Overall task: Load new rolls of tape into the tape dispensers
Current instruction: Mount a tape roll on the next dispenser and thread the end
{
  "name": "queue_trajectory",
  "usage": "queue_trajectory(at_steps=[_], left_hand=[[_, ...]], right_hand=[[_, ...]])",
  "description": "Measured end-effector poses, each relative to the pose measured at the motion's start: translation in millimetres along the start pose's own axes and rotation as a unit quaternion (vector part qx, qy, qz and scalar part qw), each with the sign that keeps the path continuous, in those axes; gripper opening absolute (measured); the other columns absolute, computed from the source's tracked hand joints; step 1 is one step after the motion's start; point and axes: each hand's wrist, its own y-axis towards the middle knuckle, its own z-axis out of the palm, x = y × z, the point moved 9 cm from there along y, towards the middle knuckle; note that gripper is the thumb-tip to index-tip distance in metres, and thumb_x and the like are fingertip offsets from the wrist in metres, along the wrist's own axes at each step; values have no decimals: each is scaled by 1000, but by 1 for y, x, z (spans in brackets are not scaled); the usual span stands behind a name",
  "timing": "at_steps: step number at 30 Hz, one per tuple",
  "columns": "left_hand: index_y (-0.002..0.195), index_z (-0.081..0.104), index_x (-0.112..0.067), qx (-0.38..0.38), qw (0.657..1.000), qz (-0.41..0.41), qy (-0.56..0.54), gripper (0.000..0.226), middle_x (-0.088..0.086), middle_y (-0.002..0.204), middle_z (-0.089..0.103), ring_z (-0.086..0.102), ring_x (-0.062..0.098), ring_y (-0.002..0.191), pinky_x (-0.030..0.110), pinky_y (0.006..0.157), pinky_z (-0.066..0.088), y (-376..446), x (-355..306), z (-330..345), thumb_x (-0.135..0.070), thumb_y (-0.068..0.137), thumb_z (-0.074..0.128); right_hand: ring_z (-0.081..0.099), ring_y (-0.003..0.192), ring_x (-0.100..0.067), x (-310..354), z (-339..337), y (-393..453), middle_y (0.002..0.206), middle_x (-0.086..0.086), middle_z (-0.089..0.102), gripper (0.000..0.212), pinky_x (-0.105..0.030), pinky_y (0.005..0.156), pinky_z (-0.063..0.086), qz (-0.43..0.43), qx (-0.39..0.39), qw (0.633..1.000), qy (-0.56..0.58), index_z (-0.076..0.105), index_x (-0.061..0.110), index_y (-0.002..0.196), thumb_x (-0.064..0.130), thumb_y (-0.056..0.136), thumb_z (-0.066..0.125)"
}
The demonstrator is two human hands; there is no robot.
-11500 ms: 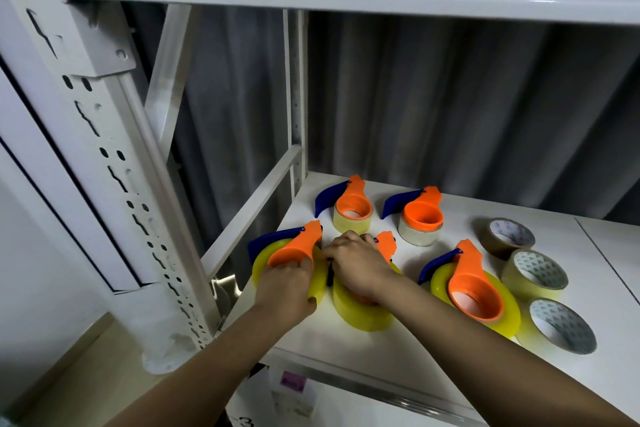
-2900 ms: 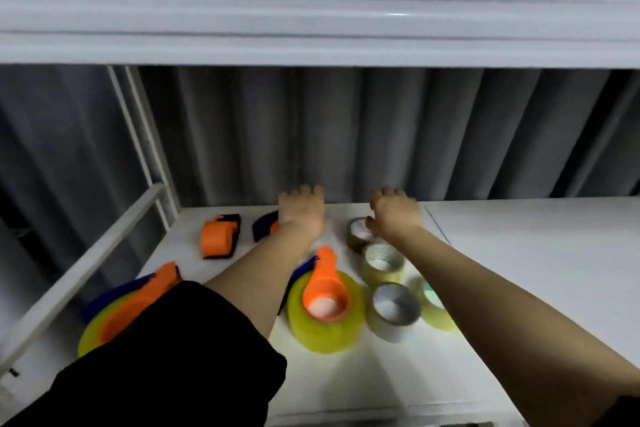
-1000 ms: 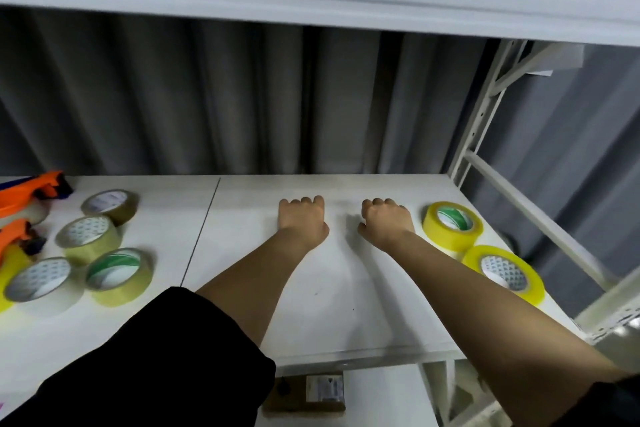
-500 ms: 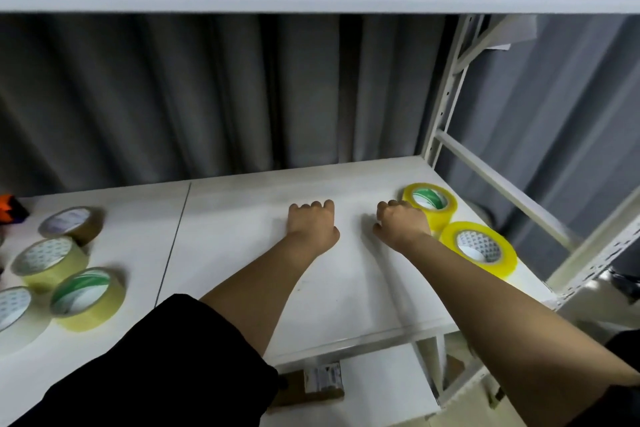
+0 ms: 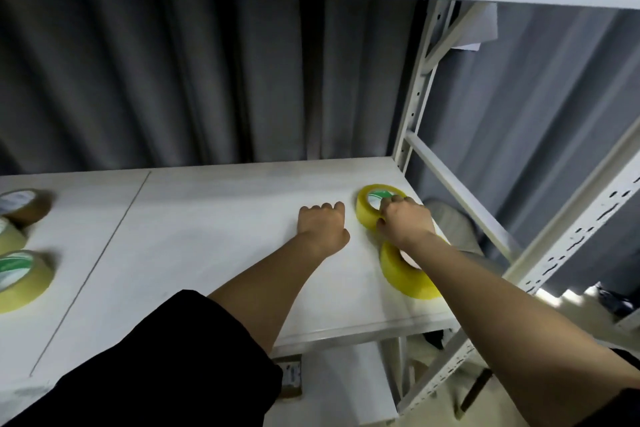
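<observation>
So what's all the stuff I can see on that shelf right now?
Bright yellow tape rolls: 2, right end of the shelf; far roll under the right hand, near roll partly hidden by the forearm.
Pale tape rolls: 3 at the left edge; brownish one at the back, pale yellow one cut off by the frame, green-cored one nearest.
Shelf: 1, white.
Shelf frame: white metal, right side.
Curtain: grey, behind.
Left hand: fingers curled, resting on the shelf, holding nothing.
Right hand: gripping the far yellow roll.
</observation>
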Motion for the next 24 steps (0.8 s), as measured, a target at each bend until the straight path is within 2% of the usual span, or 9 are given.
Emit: queue_trajectory(at_steps=[5,13,15,19,21,24], left_hand=[[121,45,-10,11,1000,-17,-8,36,10,121,57,57,31,108,32,83,35,11,-43,5,-32,93,45],[126,42,-10,35,999,-23,-34,44,12,123,56,57,32,110,35,82,40,16,-84,13,-40,95,43],[129,41,-10,48,997,-26,-49,47,13,125,55,56,32,111,36,83,41,17,-89,16,-42,94,43],[132,36,-9,107,988,-54,-98,56,13,126,53,55,31,113,34,79,41,17,-94,33,-48,92,45],[132,35,-8,136,979,-79,-129,60,13,124,55,56,31,112,33,76,39,17,-95,43,-50,91,47],[128,38,-7,152,965,-116,-178,60,13,120,58,60,31,107,33,76,44,14,-96,54,-49,88,50]], right_hand=[[49,118,-30,-30,4,5,126,-12,54,37,-36,85,45,-34,-8,999,-5,50,8,126,25,93,46],[54,113,-31,-74,7,1,124,-10,56,35,-37,85,47,-38,-4,999,37,52,11,124,31,94,48],[53,116,-31,-83,10,3,127,-11,56,39,-38,89,47,-26,24,999,37,51,13,126,35,94,49],[47,127,-30,-102,31,-2,139,-10,46,65,-39,99,43,23,115,991,56,39,15,138,51,87,57],[49,125,-30,-114,49,-8,139,-10,45,73,-39,98,45,58,163,982,79,33,13,139,48,83,63],[55,116,-31,-125,78,-23,133,-12,49,85,-41,90,51,126,236,942,203,27,9,140,40,75,72]])
